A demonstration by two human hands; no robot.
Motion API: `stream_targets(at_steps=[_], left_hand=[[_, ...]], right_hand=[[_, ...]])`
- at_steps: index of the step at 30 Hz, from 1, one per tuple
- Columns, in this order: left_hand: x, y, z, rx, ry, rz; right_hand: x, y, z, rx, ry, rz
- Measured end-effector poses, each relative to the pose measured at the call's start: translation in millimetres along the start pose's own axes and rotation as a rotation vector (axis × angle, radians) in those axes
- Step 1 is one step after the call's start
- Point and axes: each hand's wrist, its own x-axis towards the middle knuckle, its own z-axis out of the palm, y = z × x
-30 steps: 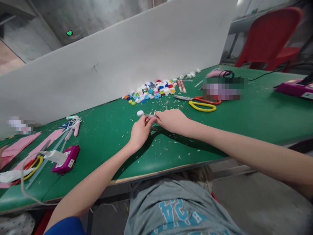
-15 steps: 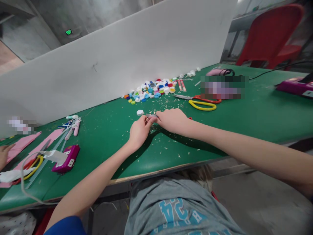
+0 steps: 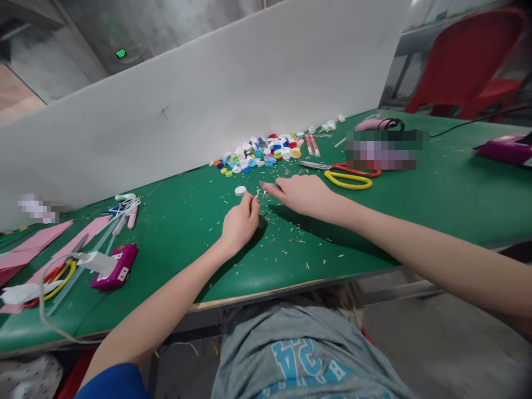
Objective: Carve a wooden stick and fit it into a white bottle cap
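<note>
My left hand (image 3: 240, 226) is closed in a pinch over the green table, with the pale tip of a thin stick showing at its fingertips. To its right my right hand (image 3: 305, 194) is wrapped round a small knife, whose grey blade (image 3: 266, 184) points left. A short gap separates the two hands. Just beyond my left hand sits a white round cap (image 3: 240, 190). Pale shavings (image 3: 291, 221) lie scattered under and around both hands. Behind them is a pile of coloured bottle caps (image 3: 260, 152) against the white partition.
Scissors with red and yellow handles (image 3: 349, 178) lie right of the caps. At the left are a purple power socket (image 3: 118, 269), pink sheets (image 3: 37, 244), a glue gun (image 3: 132, 213) and another pair of scissors (image 3: 62, 280). A red chair (image 3: 469, 61) stands behind.
My hands have moved apart. The knife blade has come away from my left fingers, and the stick tip shows more clearly. The other person's hand at the far left has left the view.
</note>
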Motion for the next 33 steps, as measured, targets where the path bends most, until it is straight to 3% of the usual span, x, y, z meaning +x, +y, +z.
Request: stream_targets(at_steps=[15,33], left_hand=[[3.4,-5.4,2.9,-0.218,0.004,0.005],[3.4,-5.4,3.1,-0.256,-0.025,0.059]], right_hand=[[-0.7,-4.8,-1.3,0.087,0.008,-0.053],[-0.8,-9.0,2.9,0.070,-0.043,-0.148]])
